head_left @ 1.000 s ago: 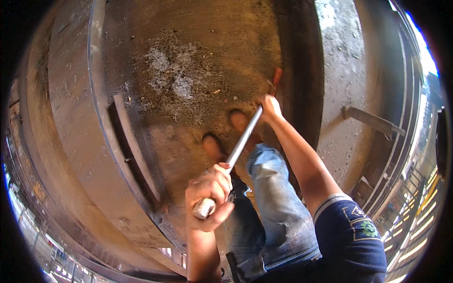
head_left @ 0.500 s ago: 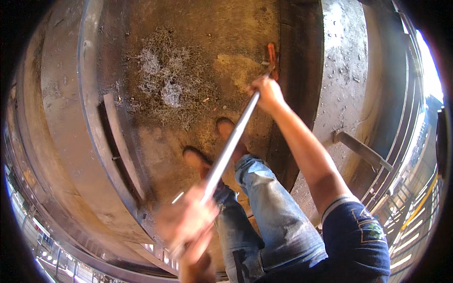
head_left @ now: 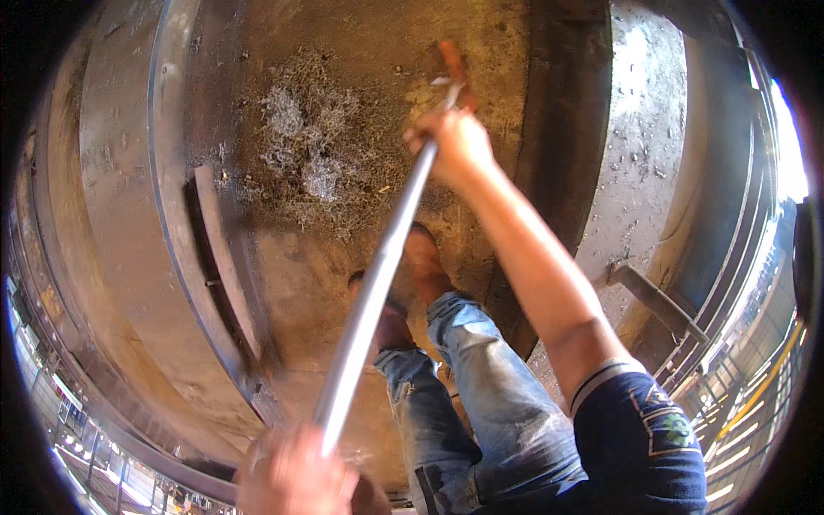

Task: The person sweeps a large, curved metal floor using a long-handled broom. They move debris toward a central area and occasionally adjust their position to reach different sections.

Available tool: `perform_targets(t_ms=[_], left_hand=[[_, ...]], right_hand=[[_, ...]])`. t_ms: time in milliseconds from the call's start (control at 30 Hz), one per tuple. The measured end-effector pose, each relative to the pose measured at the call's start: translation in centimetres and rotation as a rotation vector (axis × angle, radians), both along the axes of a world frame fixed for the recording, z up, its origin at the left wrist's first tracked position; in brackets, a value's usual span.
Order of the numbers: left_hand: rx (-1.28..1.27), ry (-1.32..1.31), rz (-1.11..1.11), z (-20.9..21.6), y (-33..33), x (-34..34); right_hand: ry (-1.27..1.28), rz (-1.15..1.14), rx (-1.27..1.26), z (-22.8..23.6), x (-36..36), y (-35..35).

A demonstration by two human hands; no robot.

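Note:
A long silver metal pole (head_left: 369, 309) slants across the view from the lower left to the upper middle. Its far end carries a narrow orange head (head_left: 451, 60), blurred, and whether it is a broom or another tool I cannot tell. My right hand (head_left: 459, 148) wraps around the pole just short of that head. Down at the lower edge, my left hand (head_left: 296, 474) is closed on the near end and smeared by motion. To the left of the orange head, a pile of tangled silver metal shavings (head_left: 313, 137) lies on the stained brown floor (head_left: 386, 34).
My shoes (head_left: 421, 249) stand below the shavings. A raised metal edge (head_left: 163, 172) and a curved flat bar (head_left: 227, 257) run along the left. On the right, a grey ledge (head_left: 639, 129) is strewn with small bits, and a dark metal bar (head_left: 652, 296) juts from it.
The orange head and my right hand have moved left, toward the shavings. My left hand has drawn down and to the left with the near end of the pole.

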State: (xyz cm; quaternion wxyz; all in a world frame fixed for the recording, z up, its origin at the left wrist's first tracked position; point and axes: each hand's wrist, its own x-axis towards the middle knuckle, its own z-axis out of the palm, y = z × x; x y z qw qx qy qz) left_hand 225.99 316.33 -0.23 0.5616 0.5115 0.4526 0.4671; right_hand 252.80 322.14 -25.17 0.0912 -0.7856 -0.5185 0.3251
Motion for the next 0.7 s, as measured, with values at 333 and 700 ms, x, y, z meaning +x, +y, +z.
perform_targets(t_ms=[333,700], left_hand=[[-0.001,0.13,0.145,-2.5,-0.3,1.8],[-0.217,-0.363,0.206,0.2,-1.5,-1.4]], right_hand=[[-0.065,0.166,-0.181,-7.1,-2.8,5.1],[-0.065,0.057,-0.202,2.4,-2.6,-14.3]])
